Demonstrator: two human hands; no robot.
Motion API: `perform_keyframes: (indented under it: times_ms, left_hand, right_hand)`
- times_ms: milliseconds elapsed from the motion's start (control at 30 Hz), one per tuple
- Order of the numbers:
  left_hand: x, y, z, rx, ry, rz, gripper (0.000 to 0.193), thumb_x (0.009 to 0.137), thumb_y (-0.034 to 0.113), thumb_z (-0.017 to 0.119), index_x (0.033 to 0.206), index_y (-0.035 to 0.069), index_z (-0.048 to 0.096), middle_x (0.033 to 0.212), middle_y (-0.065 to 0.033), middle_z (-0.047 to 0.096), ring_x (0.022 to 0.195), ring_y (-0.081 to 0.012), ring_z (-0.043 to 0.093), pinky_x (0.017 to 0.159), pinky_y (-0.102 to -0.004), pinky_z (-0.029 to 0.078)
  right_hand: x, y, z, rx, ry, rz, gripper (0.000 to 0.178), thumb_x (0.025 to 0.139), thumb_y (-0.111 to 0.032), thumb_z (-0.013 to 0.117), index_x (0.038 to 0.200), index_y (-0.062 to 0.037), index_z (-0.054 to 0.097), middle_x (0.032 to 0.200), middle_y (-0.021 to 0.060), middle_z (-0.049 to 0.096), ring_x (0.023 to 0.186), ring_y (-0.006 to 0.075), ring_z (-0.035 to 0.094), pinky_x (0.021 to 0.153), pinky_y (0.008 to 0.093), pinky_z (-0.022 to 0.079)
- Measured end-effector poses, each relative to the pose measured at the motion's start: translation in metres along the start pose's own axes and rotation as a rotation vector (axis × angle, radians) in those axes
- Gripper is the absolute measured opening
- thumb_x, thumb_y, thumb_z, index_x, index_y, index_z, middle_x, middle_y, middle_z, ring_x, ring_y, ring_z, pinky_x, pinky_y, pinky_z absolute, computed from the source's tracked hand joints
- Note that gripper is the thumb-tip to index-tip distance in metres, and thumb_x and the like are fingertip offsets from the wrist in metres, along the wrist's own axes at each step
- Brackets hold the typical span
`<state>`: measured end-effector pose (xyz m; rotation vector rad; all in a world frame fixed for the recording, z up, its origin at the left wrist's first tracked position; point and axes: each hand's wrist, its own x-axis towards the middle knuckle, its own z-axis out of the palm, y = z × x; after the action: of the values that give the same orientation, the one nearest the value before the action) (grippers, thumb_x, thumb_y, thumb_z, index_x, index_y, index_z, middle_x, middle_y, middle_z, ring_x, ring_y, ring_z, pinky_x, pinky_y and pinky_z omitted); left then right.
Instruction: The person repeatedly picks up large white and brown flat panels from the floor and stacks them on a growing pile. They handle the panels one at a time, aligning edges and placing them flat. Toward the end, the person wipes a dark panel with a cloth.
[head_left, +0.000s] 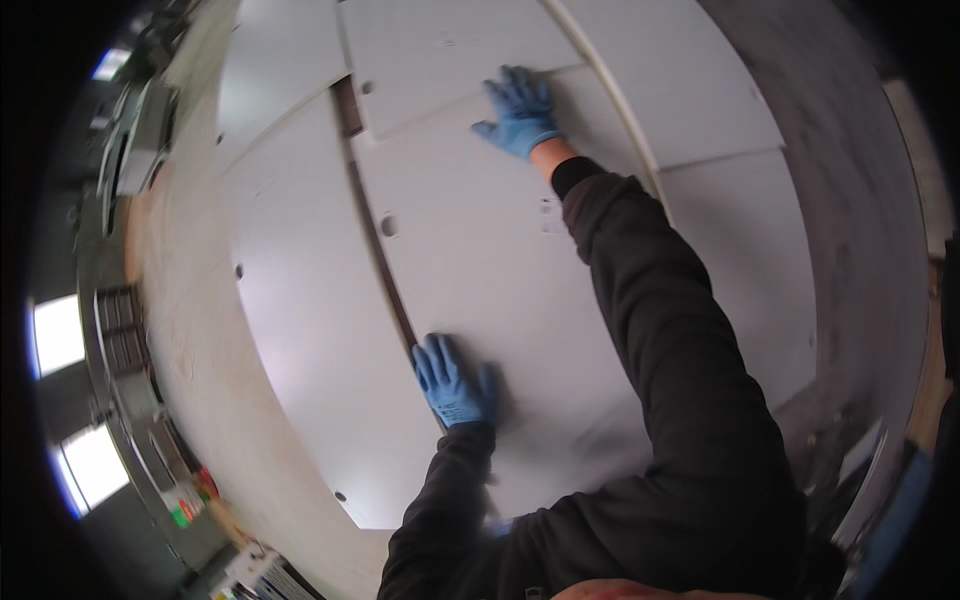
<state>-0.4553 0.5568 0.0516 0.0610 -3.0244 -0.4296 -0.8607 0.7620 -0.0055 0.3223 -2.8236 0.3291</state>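
Beneath both my hands lies a wide light-grey panel (480, 270) with a round hole near its left edge and a small white label (551, 216). My left hand (455, 385), in a blue glove, rests flat at the panel's left edge, thumb apart from the fingers. Farther off, my right hand (521, 112), gloved the same, lies flat with fingers spread near the panel's far edge. Neither hand holds anything. To the left is another grey panel (310, 290), parted from the middle one by a narrow dark gap (375, 230).
More grey panels lie beyond (440, 50) and to the right (740, 250), with a raised strip (615, 90) between. A brown opening (347, 107) shows where the far-left panels meet. Pale floor (185, 330) runs along the left, with shelving (122, 330) and bright windows past it.
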Motion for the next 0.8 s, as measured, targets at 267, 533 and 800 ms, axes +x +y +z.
perform_keyframes:
  times_ms: [267, 533, 800]
  left_hand:
    - [-0.006, 0.009, 0.002, 0.063, 0.000, -0.014, 0.079, 0.087, 0.035, 0.068, 0.150, -0.003, 0.039, 0.157, -0.0273, 0.038, 0.144, -0.0532, 0.032, 0.121, -0.0557, 0.028]
    - [-0.015, 0.004, 0.011, 0.119, 0.007, 0.046, 0.079, 0.094, 0.042, 0.060, 0.153, -0.004, 0.036, 0.160, -0.0264, 0.035, 0.148, -0.0484, 0.028, 0.125, -0.0521, 0.023]
    - [-0.028, 0.003, 0.025, 0.165, 0.102, 0.056, 0.071, 0.099, 0.047, 0.055, 0.150, -0.002, 0.045, 0.159, -0.0228, 0.040, 0.147, -0.0459, 0.033, 0.124, -0.0513, 0.026]
  right_hand:
    - [-0.213, 0.041, -0.104, 0.154, 0.065, 0.010, 0.074, 0.088, -0.050, 0.072, 0.142, -0.0044, 0.051, 0.159, 0.0244, 0.036, 0.149, 0.0431, 0.030, 0.122, 0.0587, 0.020]
    - [-0.498, 0.044, -0.228, 0.094, -0.027, 0.311, 0.079, 0.087, -0.042, 0.075, 0.148, -0.0027, 0.043, 0.163, 0.0263, 0.029, 0.149, 0.0480, 0.028, 0.117, 0.0646, 0.023]
    - [-0.699, 0.007, -0.252, -0.008, 0.142, 0.709, 0.082, 0.096, -0.048, 0.064, 0.155, -0.0021, 0.033, 0.166, 0.0264, 0.021, 0.151, 0.0483, 0.023, 0.120, 0.0621, 0.020]
